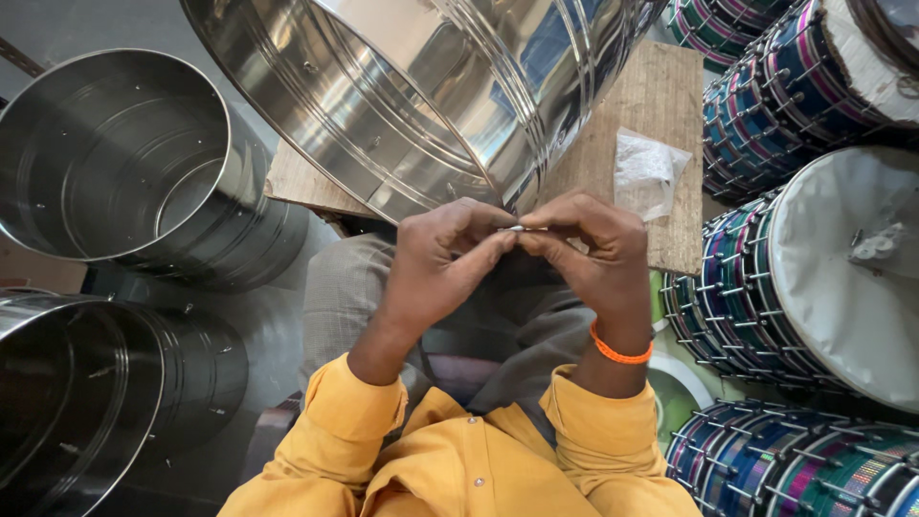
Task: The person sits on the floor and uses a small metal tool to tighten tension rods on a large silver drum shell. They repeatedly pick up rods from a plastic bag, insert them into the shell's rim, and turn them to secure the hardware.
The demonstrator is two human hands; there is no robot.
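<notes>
My left hand (436, 268) and my right hand (593, 263) meet in front of me, fingertips pinched together on a small thin metal piece (522, 228). Just beyond them lies a large shiny steel drum shell (402, 96), resting on its side on a wooden board (661, 105). Both arms wear yellow sleeves, and an orange band circles my right wrist. What kind of part the metal piece is cannot be made out.
A small clear plastic bag (646, 172) lies on the board at right. Two more steel shells (124, 163) (86, 383) stand at left. Finished drums with coloured bands and white skins (823, 268) are stacked along the right.
</notes>
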